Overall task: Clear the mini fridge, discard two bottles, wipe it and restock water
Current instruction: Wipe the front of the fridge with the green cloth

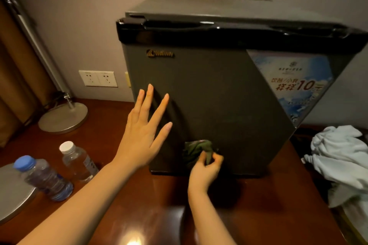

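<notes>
right hand (206, 167), low centre, grips a dark cloth (196, 150) on the closed fridge door (209, 105); left hand (143, 127) flat, bracing. wiping step; next, sweep upward.

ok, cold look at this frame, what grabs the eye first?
The dark grey mini fridge with its door closed fills the centre, standing on the reddish-brown wooden desk. The left hand is spread flat against the door, while the right hand grips a crumpled dark green cloth low on it. Two clear plastic bottles stand left: a blue-capped one and a white-capped one.
</notes>
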The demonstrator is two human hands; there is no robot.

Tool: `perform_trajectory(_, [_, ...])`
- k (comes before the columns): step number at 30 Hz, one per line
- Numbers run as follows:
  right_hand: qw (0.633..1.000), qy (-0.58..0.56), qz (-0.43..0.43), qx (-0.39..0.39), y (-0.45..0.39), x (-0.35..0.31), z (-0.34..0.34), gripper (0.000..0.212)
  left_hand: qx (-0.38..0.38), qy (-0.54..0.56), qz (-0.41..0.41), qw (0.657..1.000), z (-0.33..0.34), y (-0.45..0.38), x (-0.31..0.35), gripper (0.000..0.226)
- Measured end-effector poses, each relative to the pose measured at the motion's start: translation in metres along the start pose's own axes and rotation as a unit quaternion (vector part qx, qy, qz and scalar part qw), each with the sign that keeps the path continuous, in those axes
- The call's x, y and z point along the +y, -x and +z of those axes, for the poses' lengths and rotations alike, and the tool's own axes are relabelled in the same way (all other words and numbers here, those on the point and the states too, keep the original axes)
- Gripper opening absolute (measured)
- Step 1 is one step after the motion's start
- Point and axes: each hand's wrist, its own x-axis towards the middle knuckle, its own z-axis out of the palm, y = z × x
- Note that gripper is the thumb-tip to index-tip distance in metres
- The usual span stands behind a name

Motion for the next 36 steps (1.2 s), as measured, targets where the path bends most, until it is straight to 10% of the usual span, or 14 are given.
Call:
perform_trajectory(7, [0.937, -0.004, -0.348, -0.015, -0.027, -0.122, 0.001, 0.027, 0.003, 0.016, -0.006, 1.000, -0.012, 0.001, 0.000, 0.056])
perform_trajectory(11, [0.763, 0.212, -0.590, -0.159, -0.028, -0.044, 0.006, 0.034, 0.022, 0.064, -0.043, 0.997, 0.002, 0.008, 0.001, 0.056])
perform_trajectory(15, [0.592, 0.400, -0.639, -0.287, -0.055, 0.060, -0.025, 0.033, -0.019, 0.037, -0.031, 0.999, 0.020, 0.028, -0.007, 0.055])
perform_trajectory(17, [0.608, 0.393, -0.629, -0.285, -0.070, 0.070, -0.041, 0.034, -0.026, 0.026, -0.027, 0.999, 0.025, 0.033, -0.010, 0.055])
perform_trajectory(23, [0.832, 0.097, -0.545, -0.005, -0.105, -0.075, -0.046, 0.032, 0.017, 0.059, -0.060, 0.996, 0.048, 0.030, -0.004, 0.057])
perform_trajectory(27, [0.747, 0.169, -0.643, 0.003, -0.120, -0.058, -0.047, 0.023, 0.058, 0.070, -0.083, 0.992, 0.065, 0.025, 0.006, 0.059])
perform_trajectory(31, [0.603, 0.372, -0.680, -0.185, -0.135, 0.051, -0.078, 0.036, 0.088, 0.076, -0.090, 0.989, 0.075, 0.022, 0.016, 0.061])
perform_trajectory(36, [0.667, 0.434, -0.515, -0.319, -0.120, 0.060, -0.096, 0.036, 0.040, 0.021, -0.065, 0.997, 0.092, 0.028, 0.031, 0.063])
